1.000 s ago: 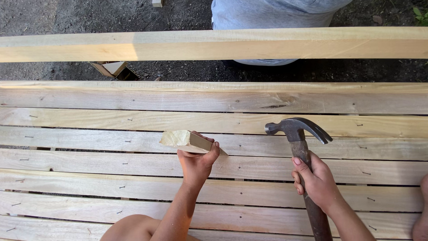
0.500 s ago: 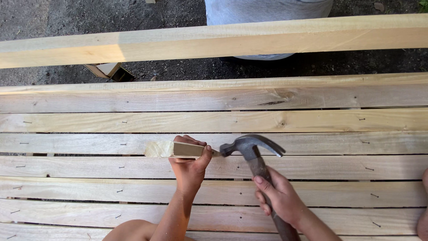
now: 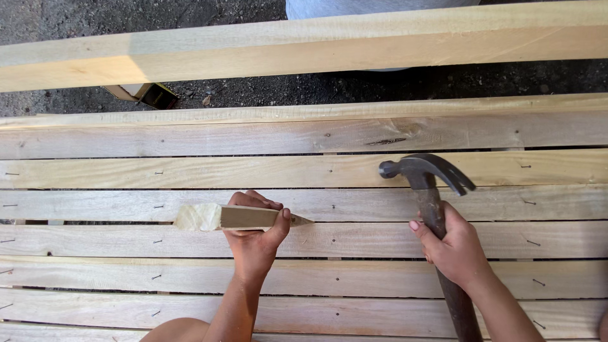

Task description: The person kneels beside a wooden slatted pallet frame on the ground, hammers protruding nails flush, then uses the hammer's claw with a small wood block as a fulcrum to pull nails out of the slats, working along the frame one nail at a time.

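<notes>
Left hand [image 3: 253, 244] wrapped around a short wooden wedge [image 3: 237, 217], thumb on the near side, fingers curled over the top; grip closed firmly at mid-length. Wedge lying flat across the slatted wooden panel [image 3: 126, 278], thick pale end pointing left, thin tip pointing right, resting near a gap between two slats. Right hand [image 3: 453, 247] clenched tight on the handle of a claw hammer [image 3: 424, 174], taken high, just below the dark steel head; head raised over the slats, well right of the wedge tip. Wedge probably light, stiff, dry and rough-sawn, so unlikely to slip; thin tip likely brittle, best held at the thick half. Hammer head-heavy, probably. Small nails showing along the slats. Long pale beam [image 3: 304, 44] across the top, dark gravelly ground behind, part of another person's clothing [image 3: 354, 7] beyond it.
</notes>
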